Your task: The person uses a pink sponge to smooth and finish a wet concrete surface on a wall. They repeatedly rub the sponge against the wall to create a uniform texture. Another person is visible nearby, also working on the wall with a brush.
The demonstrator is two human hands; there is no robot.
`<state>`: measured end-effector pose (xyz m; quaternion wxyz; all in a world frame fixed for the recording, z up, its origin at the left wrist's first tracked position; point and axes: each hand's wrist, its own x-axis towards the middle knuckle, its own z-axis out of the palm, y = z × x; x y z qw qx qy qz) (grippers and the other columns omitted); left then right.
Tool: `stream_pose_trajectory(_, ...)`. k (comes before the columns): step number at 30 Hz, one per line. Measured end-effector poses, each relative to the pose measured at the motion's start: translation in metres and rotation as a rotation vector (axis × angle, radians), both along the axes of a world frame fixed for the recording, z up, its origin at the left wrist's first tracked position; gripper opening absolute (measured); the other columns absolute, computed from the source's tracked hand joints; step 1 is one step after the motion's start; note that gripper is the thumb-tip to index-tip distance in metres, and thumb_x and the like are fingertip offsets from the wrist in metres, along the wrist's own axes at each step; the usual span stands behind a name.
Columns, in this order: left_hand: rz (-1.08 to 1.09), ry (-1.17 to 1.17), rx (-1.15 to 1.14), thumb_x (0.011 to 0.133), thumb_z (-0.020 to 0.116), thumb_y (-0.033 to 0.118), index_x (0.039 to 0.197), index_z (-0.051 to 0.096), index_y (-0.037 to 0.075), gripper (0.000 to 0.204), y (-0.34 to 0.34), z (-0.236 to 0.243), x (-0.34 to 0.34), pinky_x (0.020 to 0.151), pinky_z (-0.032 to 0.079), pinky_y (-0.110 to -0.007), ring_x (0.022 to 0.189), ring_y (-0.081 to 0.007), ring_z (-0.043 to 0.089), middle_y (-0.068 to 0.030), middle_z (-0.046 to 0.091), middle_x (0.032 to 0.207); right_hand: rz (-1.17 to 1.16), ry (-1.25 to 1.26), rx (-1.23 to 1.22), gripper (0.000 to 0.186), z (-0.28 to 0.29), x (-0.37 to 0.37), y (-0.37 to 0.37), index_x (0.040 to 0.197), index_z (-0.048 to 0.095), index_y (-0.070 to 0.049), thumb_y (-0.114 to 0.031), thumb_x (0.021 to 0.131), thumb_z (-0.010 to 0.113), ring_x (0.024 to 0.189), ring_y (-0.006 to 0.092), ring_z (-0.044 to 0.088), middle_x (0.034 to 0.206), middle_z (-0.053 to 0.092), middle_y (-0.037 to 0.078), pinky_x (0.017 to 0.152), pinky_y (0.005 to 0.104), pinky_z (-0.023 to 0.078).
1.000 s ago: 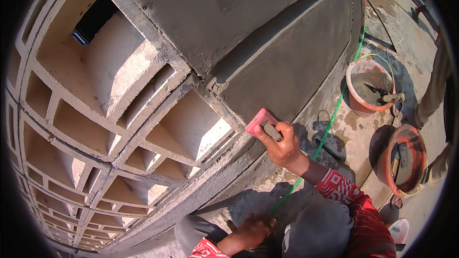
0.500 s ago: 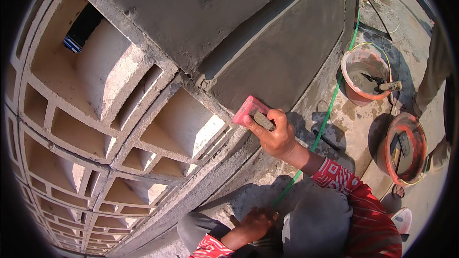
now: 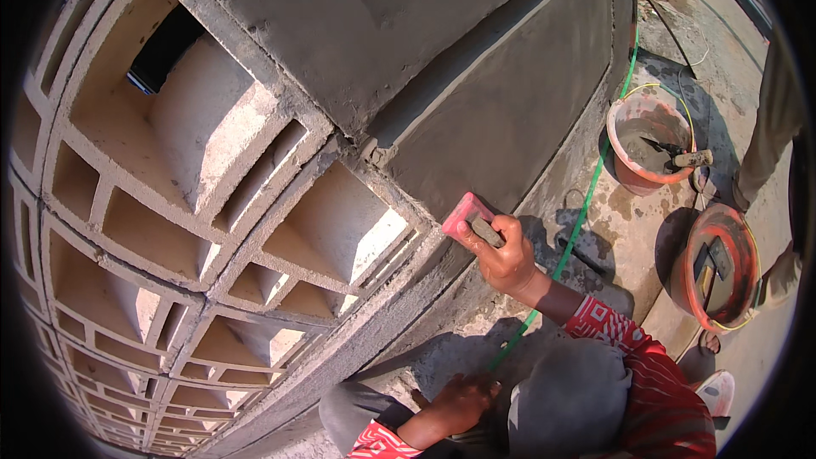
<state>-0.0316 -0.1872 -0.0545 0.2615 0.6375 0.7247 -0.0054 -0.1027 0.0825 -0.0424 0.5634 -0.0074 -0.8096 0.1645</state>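
My right hand (image 3: 507, 262) grips the grey handle of a red plastering float (image 3: 466, 212), its fingers wrapped round it. The float lies at the lower corner of a smooth, wet-looking grey plastered panel (image 3: 510, 110), where the panel meets the pale block edge. My left hand (image 3: 463, 404) hangs low between my knees, in shadow. Its fingers are partly hidden, so I cannot make out whether they hold anything.
Pale openwork blocks (image 3: 212, 268) form the wall on the left. A green hose or strap (image 3: 580, 225) crosses the ground. To the right stand one bucket (image 3: 633, 172) with mortar and a trowel, and another bucket (image 3: 687, 289) with tools. A person's leg (image 3: 765, 136) is beside them.
My view has shifted slightly, and the wall sits a little further right in it. The float and my right hand have moved slightly right and down. A walking person's legs show at top right.
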Motion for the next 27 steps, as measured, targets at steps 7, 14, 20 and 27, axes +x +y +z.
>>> stream_pose_trajectory(7, 0.003, -0.071, -0.151, 0.097, 0.058, 0.025, 0.131, 0.062, 0.006, 0.039, 0.005, 0.017, -0.006, 0.100, 0.046, -0.051, 0.125, -0.0347, 0.057, -0.0193, 0.060, 0.134, 0.010, -0.021, 0.000, 0.065, 0.011, 0.000, -0.002, 0.142, 0.063, -0.028, -0.001, 0.083, 0.064, 0.081, 0.0221, 0.056, 0.097, 0.043, 0.008, 0.068, 0.0327, 0.057)
stream_pose_trajectory(14, 0.027, 0.002, 0.217, 0.090, 0.060, 0.012, 0.104, 0.070, -0.007, 0.025, 0.001, 0.012, 0.000, 0.090, 0.054, -0.046, 0.106, -0.0396, 0.066, -0.0303, 0.062, 0.126, 0.024, 0.136, 0.075, 0.068, 0.054, -0.015, 0.006, 0.145, 0.060, -0.030, -0.002, 0.082, 0.065, 0.080, 0.0217, 0.054, 0.097, 0.043, 0.008, 0.069, 0.0319, 0.057)
stream_pose_trajectory(20, -0.027, -0.085, -0.045, 0.101, 0.054, 0.031, 0.138, 0.059, 0.006, 0.045, 0.003, 0.015, -0.006, 0.104, 0.045, -0.052, 0.124, -0.0408, 0.058, -0.0254, 0.055, 0.140, -0.002, 0.013, 0.019, 0.067, -0.017, 0.000, 0.001, 0.141, 0.064, -0.027, -0.002, 0.079, 0.070, 0.082, 0.0234, 0.055, 0.098, 0.042, 0.008, 0.070, 0.0331, 0.057)
stream_pose_trajectory(27, 0.012, 0.009, 0.081, 0.091, 0.061, 0.015, 0.121, 0.064, -0.002, 0.035, 0.002, 0.017, -0.002, 0.097, 0.052, -0.046, 0.115, -0.0391, 0.063, -0.0290, 0.058, 0.133, 0.041, 0.063, 0.029, 0.066, 0.056, -0.009, 0.003, 0.141, 0.064, -0.026, -0.002, 0.079, 0.069, 0.082, 0.0250, 0.055, 0.100, 0.043, 0.009, 0.072, 0.0348, 0.058)
